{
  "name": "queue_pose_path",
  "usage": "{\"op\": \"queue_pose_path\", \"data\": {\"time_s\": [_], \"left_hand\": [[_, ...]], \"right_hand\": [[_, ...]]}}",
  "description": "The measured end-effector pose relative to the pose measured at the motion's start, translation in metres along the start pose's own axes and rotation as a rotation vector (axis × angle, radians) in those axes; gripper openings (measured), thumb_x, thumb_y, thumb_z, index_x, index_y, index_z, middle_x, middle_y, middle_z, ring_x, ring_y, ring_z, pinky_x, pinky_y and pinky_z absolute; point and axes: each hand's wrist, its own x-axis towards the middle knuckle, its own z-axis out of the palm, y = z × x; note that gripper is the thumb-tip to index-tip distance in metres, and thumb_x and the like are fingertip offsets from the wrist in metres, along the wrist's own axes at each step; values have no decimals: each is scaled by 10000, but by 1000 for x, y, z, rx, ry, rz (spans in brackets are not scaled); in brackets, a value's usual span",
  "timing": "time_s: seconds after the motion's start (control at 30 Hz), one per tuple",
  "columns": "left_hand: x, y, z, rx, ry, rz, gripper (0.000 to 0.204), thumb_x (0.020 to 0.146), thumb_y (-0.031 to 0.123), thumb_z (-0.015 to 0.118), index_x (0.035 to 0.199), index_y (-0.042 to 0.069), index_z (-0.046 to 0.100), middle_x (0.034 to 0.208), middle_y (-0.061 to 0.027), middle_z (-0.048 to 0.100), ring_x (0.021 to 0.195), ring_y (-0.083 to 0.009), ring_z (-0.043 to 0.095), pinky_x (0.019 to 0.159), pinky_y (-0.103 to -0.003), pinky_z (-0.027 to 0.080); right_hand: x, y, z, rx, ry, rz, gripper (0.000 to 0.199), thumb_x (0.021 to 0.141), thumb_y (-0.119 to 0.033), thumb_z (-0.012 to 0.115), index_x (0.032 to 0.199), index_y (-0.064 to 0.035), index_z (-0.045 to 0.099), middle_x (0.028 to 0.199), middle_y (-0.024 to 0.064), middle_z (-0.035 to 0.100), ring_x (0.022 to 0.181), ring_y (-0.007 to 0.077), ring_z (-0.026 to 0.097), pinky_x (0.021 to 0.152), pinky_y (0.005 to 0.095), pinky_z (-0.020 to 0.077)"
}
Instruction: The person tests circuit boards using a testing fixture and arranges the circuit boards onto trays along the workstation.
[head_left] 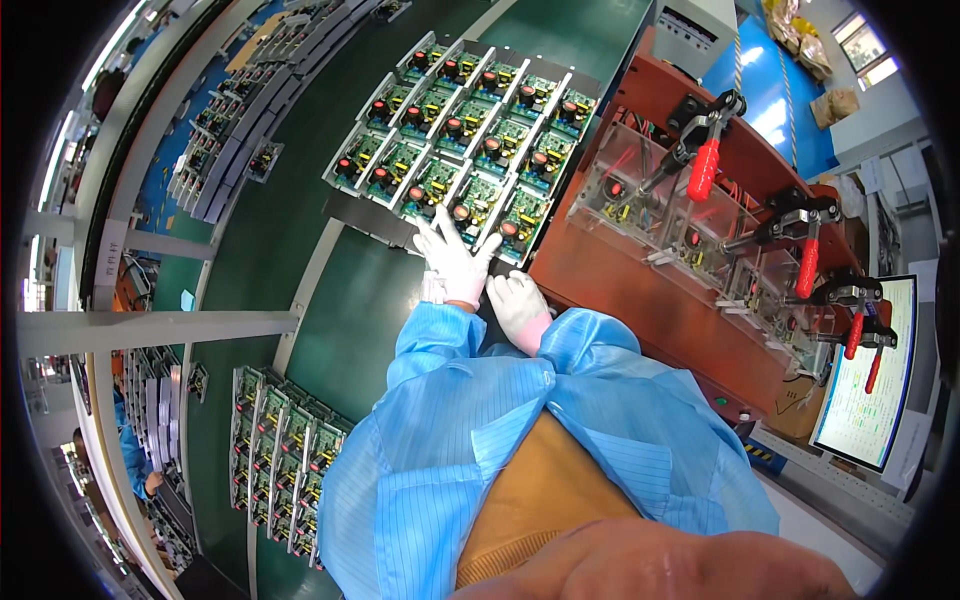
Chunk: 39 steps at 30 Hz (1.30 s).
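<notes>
Circuit boards (455,128), green and set in pale frames, lie as a block of three rows at 12 o'clock on the green bench (365,280); the left hand (458,262), white-gloved, reaches up from 6 o'clock over the near row (417,193), its grip wide, fingers and thumb spread, nothing visible between them; contact with the boards cannot be told; the right hand (518,305), also gloved, rests just beside it at the left hand's 4 o'clock, its grip narrow, fingers curled; whether it holds anything cannot be told. Red-brown fixture (650,300), with red-handled toggle clamps (704,170), stands at 2 to 3 o'clock; a lit monitor (870,370) lies beyond, between 3 and 4 o'clock; a second block of boards (285,465) lies between 7 and 8 o'clock. Step in hand, as judged: reaching for, or adjusting, the near row; lifting a board would call for closing the left grip on its frame edges, the right hand steadying.
</notes>
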Motion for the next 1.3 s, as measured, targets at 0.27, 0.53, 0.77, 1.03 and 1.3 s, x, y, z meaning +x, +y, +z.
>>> {"op": "queue_pose_path", "data": {"time_s": [0.27, 0.53, 0.77, 1.03, 1.3], "left_hand": [[8, 13, 19, 145, 27, -118, 984, 676, 573, 635, 1385, 63, 181, 1336, -381, 149, 1151, -557, 286, 997, -565, 226], [13, 12, 10, 68, -39, -122, 982, 684, 597, 604, 1395, 68, 180, 1379, -344, 104, 1244, -500, 201, 1042, -538, 152], [27, -6, -25, -47, 210, -166, 969, 691, 607, 599, 1406, 121, 160, 1430, -253, 81, 1267, -506, 155, 1048, -537, 154], [103, -25, -8, -377, 416, -572, 852, 764, 579, 537, 1387, 115, 186, 1429, -248, 69, 1274, -481, 170, 1020, -529, 232], [121, -24, 20, -431, 527, -608, 798, 816, 573, 462, 1381, 84, 184, 1431, -239, 68, 1291, -414, 183, 1029, -456, 250]], "right_hand": [[-4, 2, 5, 55, -38, -62, 174, 774, -115, 451, 884, -23, 548, 829, 123, 490, 728, 244, 473, 843, 367, 365], [-5, 0, 7, 19, -165, -25, 274, 759, -114, 459, 995, 8, 524, 865, 114, 488, 760, 243, 477, 876, 359, 362], [-1, 1, 1, -41, -80, -26, 349, 747, -101, 470, 1070, 30, 499, 861, 112, 481, 746, 236, 485, 855, 351, 390], [-3, 2, 5, -4, -30, -71, 369, 736, -96, 484, 1078, 41, 494, 851, 117, 475, 711, 228, 481, 809, 338, 407], [3, 0, -2, -32, -76, -63, 365, 730, -97, 494, 1068, 41, 495, 840, 117, 470, 702, 231, 475, 778, 333, 406]]}}
